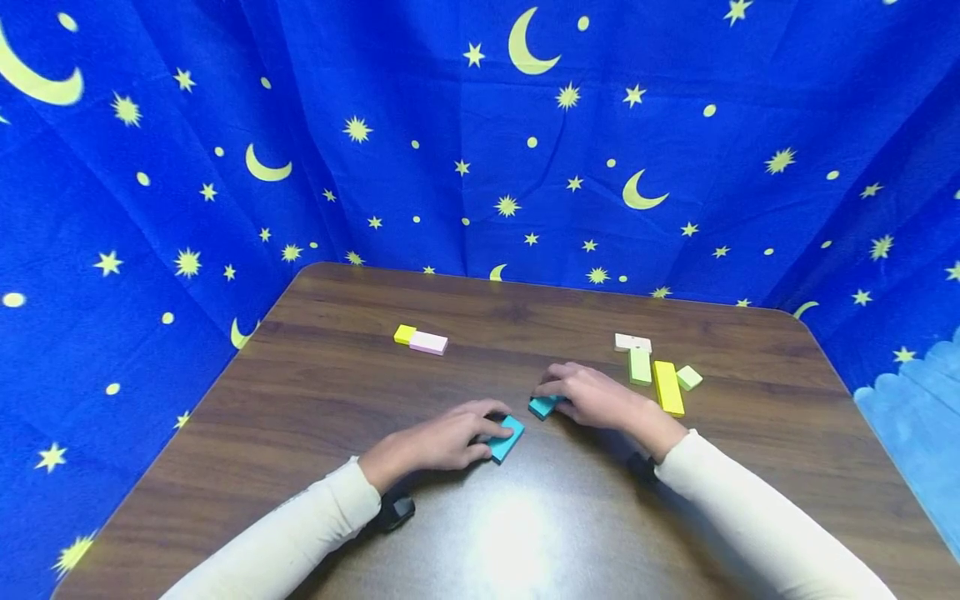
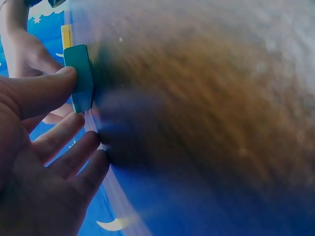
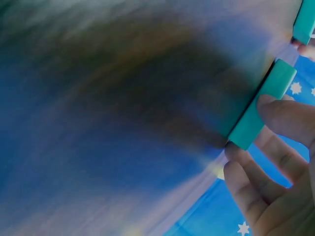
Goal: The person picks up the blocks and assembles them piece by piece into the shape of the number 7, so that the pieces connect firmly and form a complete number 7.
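Your left hand (image 1: 444,437) is pinching a turquoise block (image 1: 506,450) between thumb and fingers near the middle of the brown table (image 1: 337,358), while your right hand (image 1: 596,396) is pinching a second turquoise block (image 1: 543,407) the same way, just apart at two o'clock from the first. From your left hand's block, a small yellow block (image 1: 404,334) and a pink block (image 1: 429,343) are lying together toward eleven o'clock; from your right's, a long yellow block (image 1: 669,389) is lying near three.

A starry blue curtain (image 1: 420,92) surrounds the brown table (image 1: 285,392).
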`<action>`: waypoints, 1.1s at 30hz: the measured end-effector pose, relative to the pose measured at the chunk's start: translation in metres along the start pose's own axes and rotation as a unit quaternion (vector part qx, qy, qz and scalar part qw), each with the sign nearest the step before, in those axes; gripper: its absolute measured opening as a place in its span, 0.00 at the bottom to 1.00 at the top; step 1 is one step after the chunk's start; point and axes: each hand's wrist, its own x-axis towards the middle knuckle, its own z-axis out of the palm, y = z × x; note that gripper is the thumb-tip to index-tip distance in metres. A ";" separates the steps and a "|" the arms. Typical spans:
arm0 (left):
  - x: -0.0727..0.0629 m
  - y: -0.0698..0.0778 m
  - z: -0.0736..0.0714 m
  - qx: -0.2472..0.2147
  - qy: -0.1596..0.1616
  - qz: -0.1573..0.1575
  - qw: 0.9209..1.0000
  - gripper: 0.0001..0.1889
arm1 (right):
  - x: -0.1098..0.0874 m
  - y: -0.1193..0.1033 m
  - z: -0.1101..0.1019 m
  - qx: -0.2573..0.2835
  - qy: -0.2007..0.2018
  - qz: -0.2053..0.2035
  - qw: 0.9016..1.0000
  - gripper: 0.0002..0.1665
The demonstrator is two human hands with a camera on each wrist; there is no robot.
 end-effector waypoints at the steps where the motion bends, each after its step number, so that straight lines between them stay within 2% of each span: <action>1: 0.000 0.000 0.000 0.001 -0.002 -0.004 1.000 0.22 | 0.001 -0.001 0.000 0.001 -0.001 -0.001 1.000 0.18; 4: 0.001 0.000 0.001 0.000 -0.006 -0.017 1.000 0.23 | 0.003 -0.004 0.001 0.004 -0.002 -0.004 1.000 0.18; 10: 0.000 0.000 0.001 -0.005 0.000 -0.022 1.000 0.23 | 0.008 -0.007 0.004 0.016 0.000 -0.002 1.000 0.16; 18: 0.002 0.006 0.000 0.011 0.002 -0.034 0.999 0.22 | 0.012 -0.012 0.004 0.041 -0.001 -0.013 0.999 0.16; 33: 0.004 0.007 0.004 0.022 0.016 -0.033 0.999 0.23 | 0.018 -0.015 0.003 0.045 -0.018 -0.020 0.999 0.17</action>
